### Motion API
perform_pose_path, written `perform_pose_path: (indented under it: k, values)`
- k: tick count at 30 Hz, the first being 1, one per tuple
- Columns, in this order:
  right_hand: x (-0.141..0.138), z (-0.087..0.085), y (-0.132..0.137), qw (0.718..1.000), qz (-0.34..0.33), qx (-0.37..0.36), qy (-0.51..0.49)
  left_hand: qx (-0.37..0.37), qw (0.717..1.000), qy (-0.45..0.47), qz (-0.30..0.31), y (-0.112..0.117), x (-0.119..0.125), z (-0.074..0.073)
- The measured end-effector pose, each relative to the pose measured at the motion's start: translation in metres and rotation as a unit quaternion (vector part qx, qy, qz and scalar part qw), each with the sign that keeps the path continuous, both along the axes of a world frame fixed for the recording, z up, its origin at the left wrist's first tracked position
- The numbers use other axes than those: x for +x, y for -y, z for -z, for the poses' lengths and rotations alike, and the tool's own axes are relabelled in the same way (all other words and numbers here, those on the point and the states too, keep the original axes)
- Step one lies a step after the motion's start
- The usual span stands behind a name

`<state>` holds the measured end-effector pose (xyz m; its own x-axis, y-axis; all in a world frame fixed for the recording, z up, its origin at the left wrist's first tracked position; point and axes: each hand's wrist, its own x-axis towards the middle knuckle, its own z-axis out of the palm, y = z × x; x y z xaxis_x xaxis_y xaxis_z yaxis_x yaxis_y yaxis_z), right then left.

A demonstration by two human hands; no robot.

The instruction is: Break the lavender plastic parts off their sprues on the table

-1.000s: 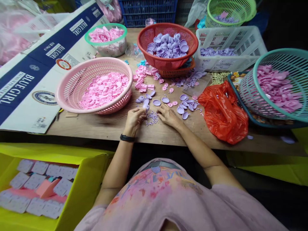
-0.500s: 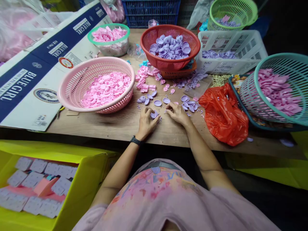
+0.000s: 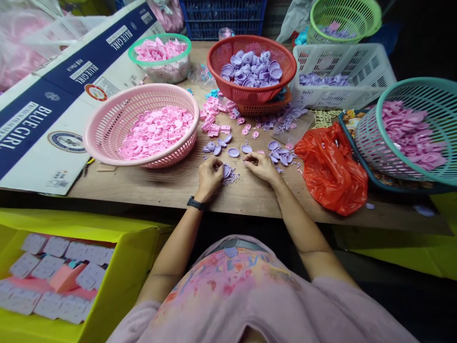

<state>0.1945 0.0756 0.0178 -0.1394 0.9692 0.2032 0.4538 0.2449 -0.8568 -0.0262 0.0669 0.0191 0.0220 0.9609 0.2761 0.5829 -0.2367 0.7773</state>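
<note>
My left hand (image 3: 210, 178), with a dark watch (image 3: 196, 203) on its wrist, has its fingers curled together beside a small heap of thin purple bits (image 3: 232, 176). A purple oval dish piece (image 3: 226, 170) lies in that heap, close to the fingertips. To the right, my right hand (image 3: 263, 167) has thumb and forefinger pinched together just above the table. Whatever is between the fingertips of either hand is too small or hidden to name. Just beyond the hands lie loose purple oval pieces (image 3: 233, 152), and more purple pieces (image 3: 280, 153) are piled past the right hand.
A pink basket (image 3: 96, 124) of pink parts stands left. Behind are a red basket (image 3: 216, 59) with purple parts and a white crate (image 3: 371, 71). At right are a crumpled red bag (image 3: 332, 171) and a teal basket (image 3: 432, 114). A yellow box (image 3: 132, 238) sits lower left.
My left hand has drawn back slightly left, off the purple oval piece and heap, and its fingers have curled in. My right hand stays nearly in place.
</note>
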Motion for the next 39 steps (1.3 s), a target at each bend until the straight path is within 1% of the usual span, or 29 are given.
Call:
perform_pose_path:
  k: [2,4,6,8,11,15,18,22,26,29,31,35,39]
  values:
    - [-0.001,0.003,-0.001,0.999,0.009,-0.016,-0.044,-0.002,0.998,0.063,-0.016,0.002,0.001,-0.001]
    - [-0.003,0.006,-0.002,0.995,0.013,-0.039,-0.096,-0.012,0.989,0.144,-0.024,0.004,0.002,-0.002]
    - [-0.005,0.007,-0.003,0.989,0.015,-0.052,-0.136,-0.039,0.973,0.228,-0.022,0.006,0.004,-0.003]
    - [-0.008,0.007,-0.002,0.986,0.007,-0.057,-0.158,-0.067,0.954,0.292,-0.015,0.008,0.006,-0.005]
    - [-0.013,0.005,0.001,0.98,-0.021,-0.072,-0.183,-0.093,0.934,0.345,-0.011,0.01,0.011,-0.006]
    - [-0.023,0.003,0.005,0.976,-0.049,-0.069,-0.198,-0.12,0.917,0.379,-0.031,0.009,0.02,-0.003]
    - [-0.028,0.001,0.007,0.976,-0.054,-0.056,-0.202,-0.093,0.921,0.378,-0.037,0.009,0.028,0.001]
    - [-0.03,0.0,0.007,0.981,-0.022,-0.024,-0.189,-0.074,0.937,0.341,-0.011,0.014,0.035,0.005]
    - [-0.028,-0.002,0.008,0.987,-0.011,0.005,-0.161,-0.026,0.975,0.219,0.01,0.018,0.034,0.0]
    - [-0.028,-0.006,0.01,0.991,0.006,0.021,-0.135,0.014,0.991,0.136,-0.002,0.016,0.03,-0.003]
    - [-0.029,-0.01,0.013,0.993,0.021,0.043,-0.108,0.031,0.993,0.113,-0.016,0.014,0.029,-0.003]
    - [-0.032,-0.016,0.018,0.994,0.044,0.08,-0.063,0.064,0.99,0.119,-0.027,0.012,0.03,0.004]
    - [-0.034,-0.013,0.02,0.992,0.055,0.106,-0.036,0.079,0.989,0.126,-0.025,0.014,0.035,0.012]
